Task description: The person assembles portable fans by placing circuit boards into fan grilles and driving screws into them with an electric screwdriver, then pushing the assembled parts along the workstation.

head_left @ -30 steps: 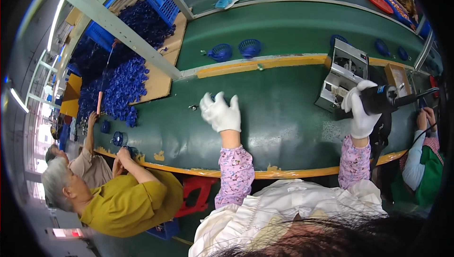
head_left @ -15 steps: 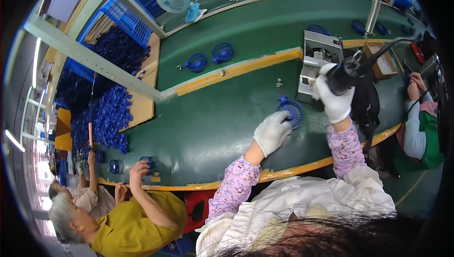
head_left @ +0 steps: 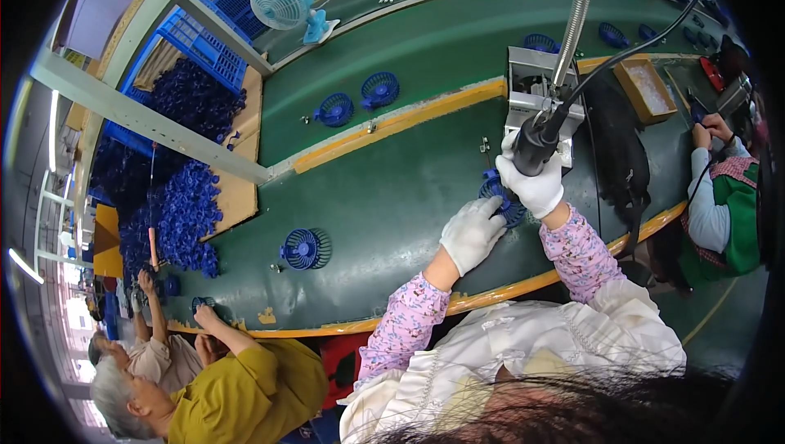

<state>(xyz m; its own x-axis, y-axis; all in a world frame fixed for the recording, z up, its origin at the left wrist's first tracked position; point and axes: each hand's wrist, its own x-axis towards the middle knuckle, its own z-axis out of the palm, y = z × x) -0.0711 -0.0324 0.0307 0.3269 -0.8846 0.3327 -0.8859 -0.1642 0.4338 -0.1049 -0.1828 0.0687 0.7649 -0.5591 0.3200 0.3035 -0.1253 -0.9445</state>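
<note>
In a white glove, my left hand (head_left: 472, 235) holds a round blue fan cage (head_left: 513, 213) down on the green bench. My right hand (head_left: 531, 184), also gloved in white, grips a black electric screwdriver (head_left: 536, 146) that hangs from a coiled spring and a cable. The screwdriver's lower end is over the fan cage; my right hand hides part of it, and I cannot tell whether the tip touches. Just beyond the cage lies a small metal piece (head_left: 485, 146). Behind my right hand stands a grey metal box-shaped device (head_left: 530, 88).
Another blue fan cage (head_left: 301, 248) lies to the left, with more on the far belt (head_left: 425, 60). A carton (head_left: 646, 89) and a black bag (head_left: 615, 145) are at the right. Co-workers sit on both sides. Blue parts (head_left: 184, 207) are heaped at far left beside a post.
My right hand has brought the screwdriver left and down over the fan cage beside my left hand. At left, another fan cage now lies further onto the bench, and the co-worker's hand has drawn back.
</note>
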